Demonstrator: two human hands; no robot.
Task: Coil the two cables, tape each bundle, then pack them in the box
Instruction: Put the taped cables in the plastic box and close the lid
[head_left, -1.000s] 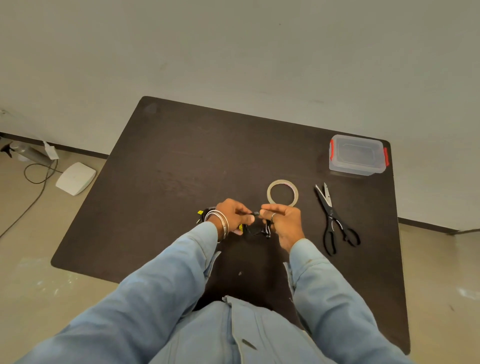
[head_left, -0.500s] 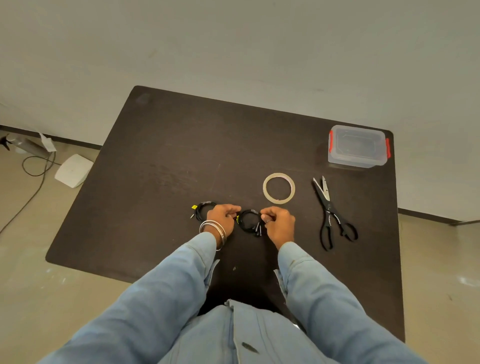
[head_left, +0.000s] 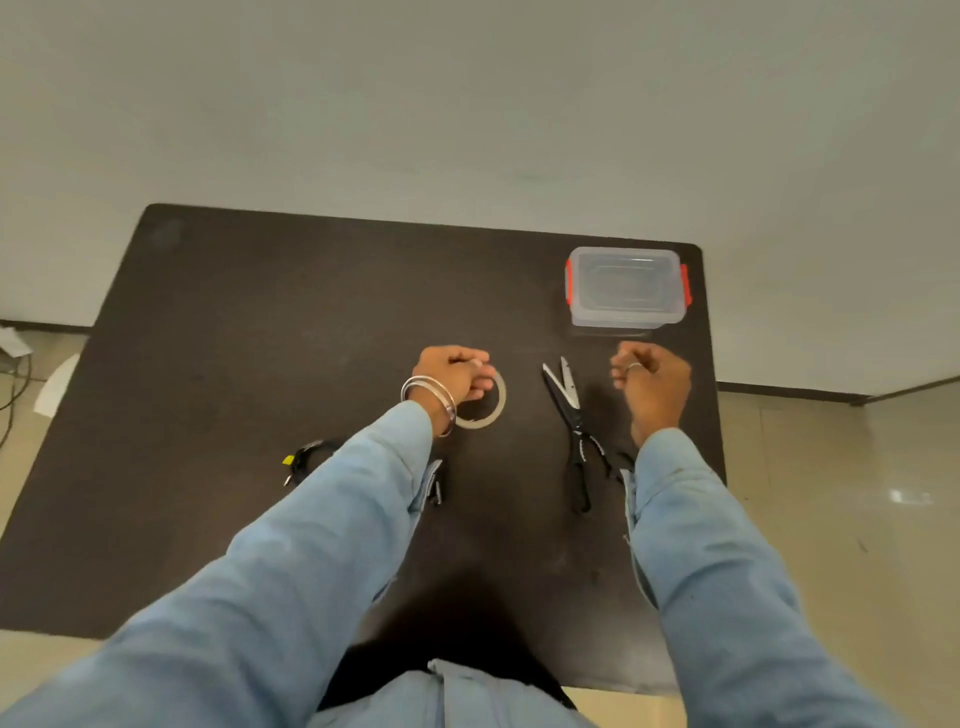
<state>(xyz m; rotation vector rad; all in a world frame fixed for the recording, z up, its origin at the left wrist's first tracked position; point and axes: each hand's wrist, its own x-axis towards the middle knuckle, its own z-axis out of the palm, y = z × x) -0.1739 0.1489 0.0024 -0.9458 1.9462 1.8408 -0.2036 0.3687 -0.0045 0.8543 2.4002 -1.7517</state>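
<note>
On the dark table (head_left: 260, 322) the left hand (head_left: 451, 375) is down on the tape roll (head_left: 492, 410), fingers curled over its far rim like it's gripping it, and the roll looks to be flat on the tabletop. The right hand (head_left: 653, 382) hangs above the table just right of the scissors (head_left: 571, 415), fingers curled in loosely; can't see anything in it. The scissors lie blades pointing away, handles toward the body, partly tucked under the right sleeve. One coiled black cable (head_left: 306, 457) with a yellow tag sits on the table left of the left forearm, half hidden by the sleeve. The other cable I can't really make out, maybe it's under the arm. The clear plastic box (head_left: 626, 286) with red latches sits at the far right corner, lid on, well apart from the cable.
</note>
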